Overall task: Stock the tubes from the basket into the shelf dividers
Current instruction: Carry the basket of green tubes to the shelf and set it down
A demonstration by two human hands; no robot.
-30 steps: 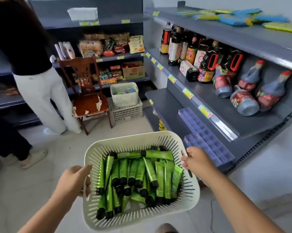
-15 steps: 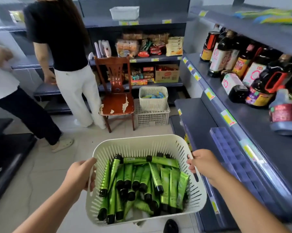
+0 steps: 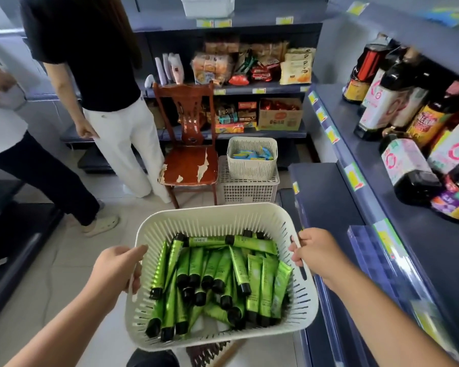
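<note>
I carry a cream slotted basket (image 3: 212,218) in front of me at waist height. It holds several green tubes (image 3: 217,276) with black caps, lying in a loose pile. My left hand (image 3: 117,268) grips the basket's left rim. My right hand (image 3: 315,251) grips the right rim by its handle slot. The clear blue shelf dividers (image 3: 379,263) lie on the lower shelf at the right, just beyond my right forearm, and look bare.
Dark sauce bottles (image 3: 408,128) fill the blue shelf at the right. A wooden chair (image 3: 188,165) and two stacked baskets (image 3: 249,176) stand ahead on the floor. Two people (image 3: 98,83) stand at the left by other shelves.
My view has swung left and closer to the right-hand shelf. The basket stays gripped in both hands and sits more to the centre. The two people have come further into view.
</note>
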